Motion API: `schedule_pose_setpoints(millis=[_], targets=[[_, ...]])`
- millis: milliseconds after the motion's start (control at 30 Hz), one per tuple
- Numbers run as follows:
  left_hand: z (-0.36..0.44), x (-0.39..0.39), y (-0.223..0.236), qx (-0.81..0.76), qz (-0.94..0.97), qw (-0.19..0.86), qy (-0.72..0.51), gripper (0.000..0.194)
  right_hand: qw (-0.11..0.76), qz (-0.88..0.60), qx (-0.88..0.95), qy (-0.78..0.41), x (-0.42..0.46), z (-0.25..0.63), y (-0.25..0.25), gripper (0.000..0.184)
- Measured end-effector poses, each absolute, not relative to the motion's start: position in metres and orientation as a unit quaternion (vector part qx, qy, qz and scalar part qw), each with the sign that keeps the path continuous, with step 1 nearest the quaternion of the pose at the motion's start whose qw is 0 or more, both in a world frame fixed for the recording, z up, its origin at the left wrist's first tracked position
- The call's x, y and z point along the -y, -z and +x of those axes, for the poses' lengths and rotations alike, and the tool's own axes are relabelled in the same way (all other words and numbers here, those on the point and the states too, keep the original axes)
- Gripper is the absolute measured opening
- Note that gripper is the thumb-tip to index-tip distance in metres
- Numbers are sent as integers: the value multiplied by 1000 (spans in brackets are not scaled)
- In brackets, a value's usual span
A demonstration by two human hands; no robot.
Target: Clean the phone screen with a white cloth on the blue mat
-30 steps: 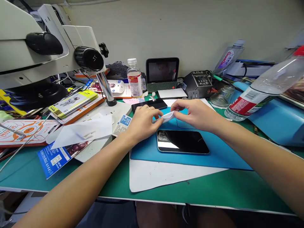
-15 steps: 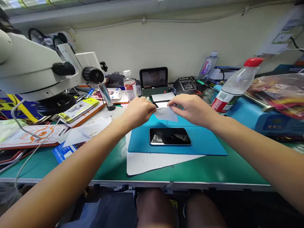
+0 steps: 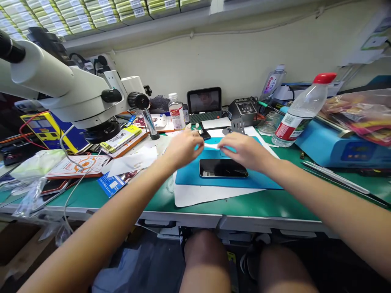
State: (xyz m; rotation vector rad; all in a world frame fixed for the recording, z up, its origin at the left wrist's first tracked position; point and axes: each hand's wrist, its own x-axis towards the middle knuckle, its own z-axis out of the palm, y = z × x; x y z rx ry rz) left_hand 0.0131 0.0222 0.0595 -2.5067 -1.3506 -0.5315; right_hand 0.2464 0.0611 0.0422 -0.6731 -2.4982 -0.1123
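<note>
A small white sheet (image 3: 211, 146), which looks like a wipe or thin paper, is stretched between my two hands. My left hand (image 3: 186, 147) pinches its left end. The right end is pinched by my right hand (image 3: 241, 148). Seen almost edge-on, the sheet is a narrow strip above the blue mat (image 3: 189, 176). Just below and nearer to me, a black-screened phone (image 3: 223, 168) lies flat on that mat, apart from both hands. White paper (image 3: 198, 196) sticks out beneath the mat.
On the left, a microscope (image 3: 73, 91) overhangs stacked boxes and papers. Bottles stand around: one with a red cap (image 3: 301, 114) at right, another (image 3: 176, 113) behind my left hand. Tweezers (image 3: 336, 178) lie at right by a blue machine (image 3: 332, 138). A small screen (image 3: 204, 100) stands at the back.
The sheet hung down as a visible flap before; now it appears as a thin strip between my hands. The camera view has shifted, showing more of the shelf and microscope.
</note>
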Motion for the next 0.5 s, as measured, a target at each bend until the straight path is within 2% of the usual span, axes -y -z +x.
schedule_pose_setpoints(millis=[133,300,367,433,500], targets=[[12,24,-30,429,-894,78,108,25,230,-204,951,23,-17,256,-15,28],[23,55,-20,454,-877,57,143,32,228,-264,937,14,16,252,-9,37],[32,55,-15,469,-872,55,128,42,214,-301,929,-6,23,242,-11,50],[43,50,-9,489,-866,39,100,54,177,-347,920,-32,26,231,-12,70],[53,43,-3,484,-872,21,67,57,134,-398,906,-58,27,220,-12,88]])
